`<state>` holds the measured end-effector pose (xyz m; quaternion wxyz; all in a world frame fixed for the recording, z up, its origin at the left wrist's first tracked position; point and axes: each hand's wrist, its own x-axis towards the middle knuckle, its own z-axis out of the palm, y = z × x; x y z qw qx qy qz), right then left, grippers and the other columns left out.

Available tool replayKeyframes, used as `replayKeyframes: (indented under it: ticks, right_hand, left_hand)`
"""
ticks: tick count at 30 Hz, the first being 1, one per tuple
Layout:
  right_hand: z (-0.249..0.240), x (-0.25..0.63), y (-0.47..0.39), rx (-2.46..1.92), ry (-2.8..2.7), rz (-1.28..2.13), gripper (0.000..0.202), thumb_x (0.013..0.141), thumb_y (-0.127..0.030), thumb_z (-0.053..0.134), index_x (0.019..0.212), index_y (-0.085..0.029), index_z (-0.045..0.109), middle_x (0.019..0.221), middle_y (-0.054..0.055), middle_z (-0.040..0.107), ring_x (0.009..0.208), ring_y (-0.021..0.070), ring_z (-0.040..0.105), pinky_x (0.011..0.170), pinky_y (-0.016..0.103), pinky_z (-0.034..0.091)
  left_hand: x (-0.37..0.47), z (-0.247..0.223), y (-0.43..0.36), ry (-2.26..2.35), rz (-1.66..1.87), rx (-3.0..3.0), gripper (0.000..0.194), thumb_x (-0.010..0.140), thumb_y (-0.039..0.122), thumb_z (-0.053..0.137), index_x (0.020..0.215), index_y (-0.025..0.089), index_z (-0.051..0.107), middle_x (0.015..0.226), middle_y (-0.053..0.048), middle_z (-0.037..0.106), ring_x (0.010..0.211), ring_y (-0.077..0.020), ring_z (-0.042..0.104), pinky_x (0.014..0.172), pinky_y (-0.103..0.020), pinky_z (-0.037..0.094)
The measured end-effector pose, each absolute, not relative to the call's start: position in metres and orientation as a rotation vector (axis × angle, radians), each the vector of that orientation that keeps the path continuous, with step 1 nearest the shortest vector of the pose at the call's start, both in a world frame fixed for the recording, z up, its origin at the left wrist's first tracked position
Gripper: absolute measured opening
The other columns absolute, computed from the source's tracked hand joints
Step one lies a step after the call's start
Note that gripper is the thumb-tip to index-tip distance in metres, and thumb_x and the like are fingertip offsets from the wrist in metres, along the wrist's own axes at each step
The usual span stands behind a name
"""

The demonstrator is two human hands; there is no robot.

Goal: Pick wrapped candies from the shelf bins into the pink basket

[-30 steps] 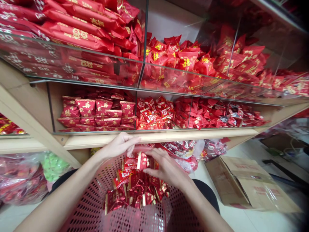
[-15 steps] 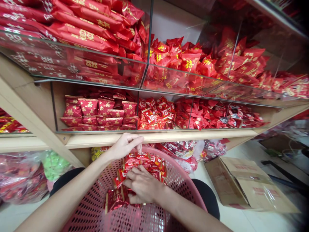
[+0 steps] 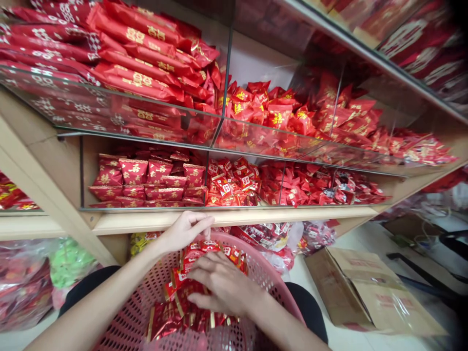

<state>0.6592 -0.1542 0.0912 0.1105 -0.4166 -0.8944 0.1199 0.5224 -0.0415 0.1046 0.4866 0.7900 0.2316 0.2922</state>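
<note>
1. Left hand (image 3: 185, 230): fingers curled together, pinching the top edge of the packets (image 3: 193, 282) at the far rim of the basket (image 3: 124, 326).
2. Packets: red and gold, heaped inside the pink perforated basket, on the person's lap.
3. Right hand (image 3: 223, 285): palm down on the heap, fingers loosely spread, pressing on the packets.
4. Box (image 3: 365, 292): cardboard, on the floor to the right, apart from the basket.

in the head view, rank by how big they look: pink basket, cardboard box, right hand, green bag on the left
1. pink basket
2. cardboard box, though the basket sits nearer the camera, so true sizes are unsure
3. right hand and green bag look about alike; not ranked
</note>
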Motion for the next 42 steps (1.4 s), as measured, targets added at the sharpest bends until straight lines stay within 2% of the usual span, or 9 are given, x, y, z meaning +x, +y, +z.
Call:
replayKeyframes:
  ticks: [5,10,13,16,20,26,35,39,42]
  right_hand:
    - [0.149,0.704,-0.137,-1.371,-2.250,0.231,0.024,0.088,-0.032,0.041,0.089,-0.022,0.063,0.084,0.001,0.064,0.081,0.0145,0.054,0.079,0.029,0.039]
    - [0.164,0.755,-0.089,-1.901,-1.931,-0.033,0.023,0.083,-0.030,0.045,0.072,-0.019,0.061,0.074,0.005,0.063,0.071,0.0166,0.056,0.066,0.028,0.037]
    - [0.163,0.768,-0.060,-2.217,-1.832,0.029,0.020,0.078,-0.029,0.048,0.065,-0.018,0.059,0.074,0.008,0.063,0.074,0.0200,0.058,0.063,0.028,0.036]
    - [0.162,0.770,-0.040,-2.318,-1.753,0.237,0.015,0.070,-0.027,0.056,0.058,-0.018,0.055,0.071,0.009,0.061,0.071,0.0207,0.057,0.059,0.028,0.036]
    - [0.159,0.770,-0.029,-2.285,-1.711,0.427,0.020,0.062,-0.025,0.061,0.049,-0.018,0.048,0.054,0.001,0.052,0.053,0.0140,0.050,0.049,0.025,0.033]
    - [0.154,0.773,-0.032,-2.198,-1.604,0.520,0.018,0.061,-0.022,0.058,0.049,-0.018,0.045,0.047,-0.005,0.041,0.046,0.0084,0.041,0.045,0.021,0.032]
    - [0.172,0.784,-0.046,-2.069,-1.515,0.308,0.017,0.065,-0.027,0.051,0.051,-0.019,0.047,0.049,-0.001,0.052,0.050,0.0104,0.046,0.051,0.022,0.033]
    - [0.182,0.789,-0.072,-1.828,-1.375,0.215,0.014,0.062,-0.026,0.051,0.052,-0.019,0.044,0.047,-0.003,0.048,0.048,0.0099,0.043,0.049,0.022,0.033]
    - [0.182,0.781,-0.102,-1.611,-1.279,0.312,0.013,0.064,-0.027,0.052,0.056,-0.019,0.046,0.051,-0.003,0.047,0.049,0.0093,0.043,0.049,0.022,0.035]
  left_hand:
    - [0.525,0.103,-0.043,0.615,0.695,2.022,0.042,0.088,0.041,0.041,0.064,0.012,0.060,0.063,0.000,0.059,0.060,-0.0099,0.052,0.060,-0.020,0.040]
    - [0.525,0.102,-0.044,0.594,0.667,2.086,0.040,0.089,0.040,0.040,0.068,0.014,0.062,0.067,-0.001,0.063,0.064,-0.0105,0.055,0.064,-0.021,0.041]
    - [0.524,0.101,-0.043,0.605,0.658,2.091,0.040,0.089,0.040,0.039,0.068,0.014,0.063,0.067,-0.001,0.063,0.063,-0.0106,0.055,0.064,-0.020,0.041]
    - [0.523,0.101,-0.043,0.601,0.654,2.092,0.041,0.089,0.040,0.039,0.068,0.014,0.062,0.067,0.000,0.062,0.064,-0.0104,0.055,0.064,-0.020,0.041]
    - [0.523,0.101,-0.043,0.609,0.656,2.105,0.041,0.089,0.040,0.039,0.067,0.014,0.061,0.066,0.000,0.061,0.063,-0.0099,0.054,0.063,-0.019,0.040]
    - [0.524,0.100,-0.043,0.612,0.673,2.093,0.041,0.089,0.040,0.039,0.065,0.014,0.061,0.065,0.000,0.061,0.063,-0.0106,0.054,0.063,-0.020,0.041]
    - [0.523,0.102,-0.044,0.622,0.667,2.103,0.042,0.089,0.040,0.039,0.065,0.014,0.062,0.065,0.000,0.062,0.062,-0.0103,0.054,0.063,-0.019,0.041]
    - [0.523,0.101,-0.043,0.603,0.658,2.120,0.042,0.089,0.040,0.038,0.067,0.014,0.062,0.066,-0.001,0.062,0.064,-0.0106,0.055,0.065,-0.021,0.041]
    - [0.524,0.101,-0.043,0.610,0.664,2.116,0.040,0.089,0.039,0.039,0.070,0.013,0.062,0.069,-0.001,0.063,0.066,-0.0111,0.055,0.066,-0.022,0.042]
